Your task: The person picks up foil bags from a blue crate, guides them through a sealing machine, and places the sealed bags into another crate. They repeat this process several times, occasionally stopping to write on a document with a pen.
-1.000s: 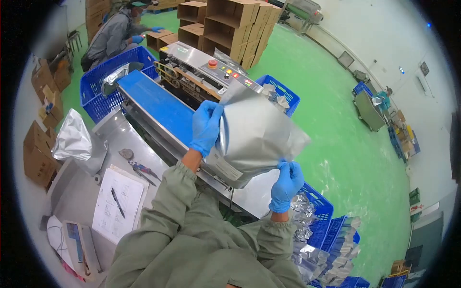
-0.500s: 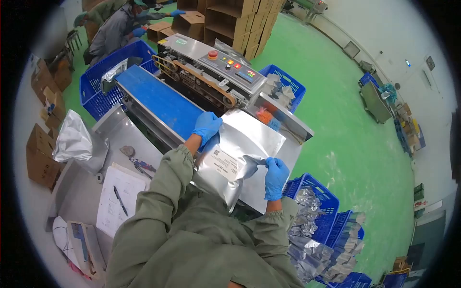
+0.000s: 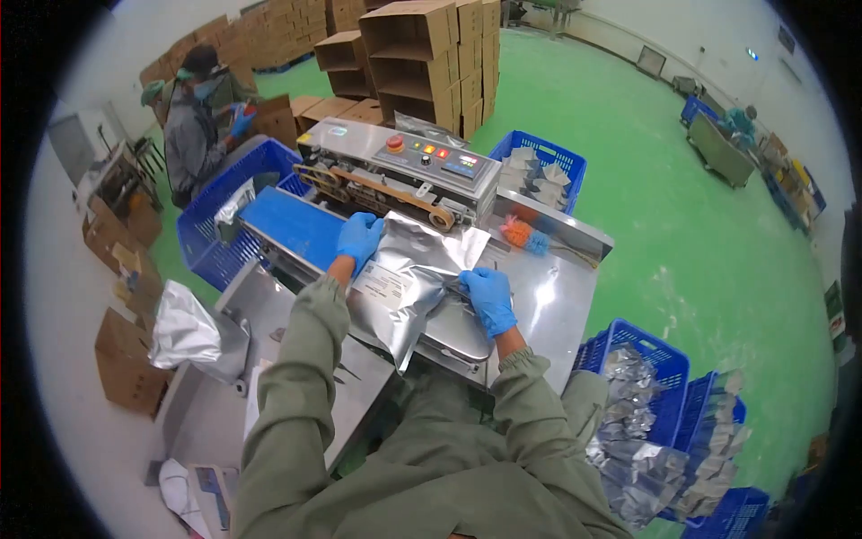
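Head view: I see a silver pouch (image 3: 404,310) tilted at the near edge of a machine (image 3: 404,157), just beside the right end of its blue belt (image 3: 292,229), with a white label facing up. The fingers of my gloved left hand (image 3: 361,241) grip the pouch's upper left edge. My gloved right hand (image 3: 489,296) has its fingers closed on the pouch's right edge, near the top.

Beyond the pouch, the machine's top carries a red button (image 3: 394,144) and lit indicators. To the right, an orange-and-blue brush (image 3: 525,235) lies near the upper edge of a metal plate (image 3: 557,305). On my left, a second silver pouch (image 3: 193,332) sits at the left edge of a metal tabletop (image 3: 206,404).

Farther out, a blue crate (image 3: 669,395) of silver packs stands at lower right, a person (image 3: 193,135) in grey is at upper left, and cartons (image 3: 413,36) are stacked behind the machine.
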Demonstrator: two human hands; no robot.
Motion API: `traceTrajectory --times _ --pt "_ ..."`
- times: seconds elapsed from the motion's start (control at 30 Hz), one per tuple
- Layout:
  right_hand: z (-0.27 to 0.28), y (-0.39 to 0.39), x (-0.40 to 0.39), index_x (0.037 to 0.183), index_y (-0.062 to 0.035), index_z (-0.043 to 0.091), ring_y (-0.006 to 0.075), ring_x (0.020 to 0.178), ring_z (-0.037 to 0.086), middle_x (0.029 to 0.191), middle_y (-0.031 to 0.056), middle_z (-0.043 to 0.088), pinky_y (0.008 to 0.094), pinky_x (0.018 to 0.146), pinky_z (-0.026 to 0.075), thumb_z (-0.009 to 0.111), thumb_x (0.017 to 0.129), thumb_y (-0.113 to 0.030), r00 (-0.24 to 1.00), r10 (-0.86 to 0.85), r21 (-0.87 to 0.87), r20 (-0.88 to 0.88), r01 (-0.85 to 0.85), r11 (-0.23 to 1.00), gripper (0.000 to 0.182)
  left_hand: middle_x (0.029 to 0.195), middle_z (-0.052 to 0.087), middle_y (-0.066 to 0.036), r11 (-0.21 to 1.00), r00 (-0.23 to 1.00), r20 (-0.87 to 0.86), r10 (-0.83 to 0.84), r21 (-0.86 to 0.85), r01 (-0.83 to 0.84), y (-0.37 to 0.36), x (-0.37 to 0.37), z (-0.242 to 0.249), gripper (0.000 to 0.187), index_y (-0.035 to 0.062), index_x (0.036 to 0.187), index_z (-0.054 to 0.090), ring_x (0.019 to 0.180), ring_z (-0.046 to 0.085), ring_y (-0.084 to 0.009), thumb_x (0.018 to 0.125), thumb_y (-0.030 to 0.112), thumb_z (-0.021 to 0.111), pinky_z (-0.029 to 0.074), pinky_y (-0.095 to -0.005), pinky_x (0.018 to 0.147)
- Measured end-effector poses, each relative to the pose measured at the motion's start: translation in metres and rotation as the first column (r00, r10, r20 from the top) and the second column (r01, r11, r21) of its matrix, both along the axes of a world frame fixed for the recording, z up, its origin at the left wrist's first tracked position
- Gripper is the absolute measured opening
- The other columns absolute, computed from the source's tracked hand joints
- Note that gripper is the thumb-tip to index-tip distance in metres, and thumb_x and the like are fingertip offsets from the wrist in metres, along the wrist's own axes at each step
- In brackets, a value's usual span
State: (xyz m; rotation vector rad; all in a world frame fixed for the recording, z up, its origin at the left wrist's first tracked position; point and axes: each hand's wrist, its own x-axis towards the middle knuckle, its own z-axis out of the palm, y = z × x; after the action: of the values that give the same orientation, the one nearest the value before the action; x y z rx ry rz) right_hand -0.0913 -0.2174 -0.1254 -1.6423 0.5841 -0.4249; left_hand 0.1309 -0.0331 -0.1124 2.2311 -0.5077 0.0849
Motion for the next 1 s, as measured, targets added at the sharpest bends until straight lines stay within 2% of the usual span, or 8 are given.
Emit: traceTrajectory --times 0.17,0.3,0.47,0.67,0.8,0.9,0.93,1.0 --pt "-0.034 0.015 0.047 0.071 0.0035 0.066 0.0128 0.056 0.058 0.063 0.0105 0.064 0.029 0.055 0.046 0.062 0.075 -0.02 0.971 0.162 -0.407 0.176 -0.079 0.91 0.025 0.105 0.063 -0.015 0.982 0.949 0.281 -0.142 -0.077 0.17 0.0 -0.091 0.064 0.027 0.0001 0.105 0.061 0.1 0.059 -0.0241 0.086 0.02 0.059 0.044 -0.033 0.088" --pt "0.013 0.03 -0.031 0.077 -0.0001 0.064 0.0291 0.072 0.062 0.078 0.0171 0.064 0.0376 0.068 0.048 0.058 0.078 -0.025 0.991 0.091 0.071 0.099 -0.098 0.993 0.025 0.102 0.063 -0.009 0.871 0.888 0.024 -0.46 -0.184 0.456 -0.014 -0.177 0.082 0.02 0.0013 0.103 0.063 0.099 0.057 -0.0183 0.087 0.009 0.056 0.043 -0.0314 0.089" --pt "-0.058 -0.048 -0.214 0.087 -0.0058 0.06 0.0352 0.076 0.058 0.086 0.0178 0.059 0.0421 0.069 0.045 0.051 0.081 -0.013 0.881 -0.425 -0.382 0.205 0.472 0.794 0.014 0.098 0.062 -0.012 0.794 0.82 0.114 -0.56 -0.21 0.571 -0.01 -0.216 0.043 0.044 -0.0039 0.095 0.061 0.095 0.055 -0.0224 0.091 0.038 0.051 0.043 -0.0327 0.085" --pt "-0.133 -0.149 -0.51 0.106 -0.0034 0.059 0.0406 0.081 0.061 0.093 0.0229 0.063 0.0488 0.069 0.048 0.055 0.079 -0.025 -0.143 -0.983 -0.729 -0.117 0.684 -0.013 0.035 0.09 0.062 -0.01 0.849 0.884 0.054 -0.465 -0.256 0.462 -0.036 -0.239 0.025 0.031 -0.0037 0.09 0.062 0.085 0.056 -0.02 0.092 0.024 0.048 0.043 -0.0324 0.08" --pt "-0.172 -0.181 -0.611 0.101 -0.0051 0.065 0.0376 0.08 0.063 0.089 0.0211 0.065 0.0479 0.068 0.049 0.053 0.08 -0.028 0.093 -0.734 -0.677 -0.672 0.323 0.661 0.033 0.086 0.062 -0.008 0.799 0.857 0.081 -0.51 -0.325 0.506 -0.057 -0.257 0.033 0.02 -0.0012 0.083 0.063 0.086 0.057 -0.0199 0.089 0.014 0.05 0.043 -0.0326 0.082" --pt "-0.197 -0.172 -0.609 0.081 -0.0081 0.07 0.0282 0.073 0.065 0.083 0.0126 0.067 0.043 0.062 0.052 0.049 0.083 -0.018 0.176 -0.968 -0.935 -0.177 -0.337 0.11 0.023 0.084 0.062 -0.009 0.745 0.836 0.042 -0.548 -0.431 0.51 -0.071 -0.268 0.029 0.01 0.0013 0.08 0.062 0.086 0.057 -0.0199 0.082 0.006 0.054 0.043 -0.0324 0.082" --pt "-0.186 -0.179 -0.601 0.08 -0.0083 0.069 0.0298 0.084 0.064 0.092 0.0145 0.066 0.0407 0.071 0.052 0.05 0.082 -0.017 -0.016 -0.79 -0.784 -0.613 -0.118 0.61 0.021 0.083 0.062 -0.009 0.727 0.808 0.042 -0.588 -0.41 0.55 -0.067 -0.27 0.029 0.008 0.0019 0.08 0.062 0.085 0.057 -0.0198 0.079 0.004 0.055 0.043 -0.0322 0.082" --pt "-0.162 -0.184 -0.591 0.077 -0.0053 0.066 0.0376 0.073 0.062 0.078 0.019 0.064 0.0449 0.067 0.05 0.051 0.08 -0.016 0.095 -0.879 -0.863 -0.467 0.166 0.477 0.018 0.081 0.061 -0.01 0.728 0.847 0.086 -0.524 -0.471 0.498 -0.065 -0.28 0.045 0.008 0.0023 0.077 0.063 0.084 0.057 -0.0207 0.075 0.001 0.056 0.043 -0.0325 0.08"
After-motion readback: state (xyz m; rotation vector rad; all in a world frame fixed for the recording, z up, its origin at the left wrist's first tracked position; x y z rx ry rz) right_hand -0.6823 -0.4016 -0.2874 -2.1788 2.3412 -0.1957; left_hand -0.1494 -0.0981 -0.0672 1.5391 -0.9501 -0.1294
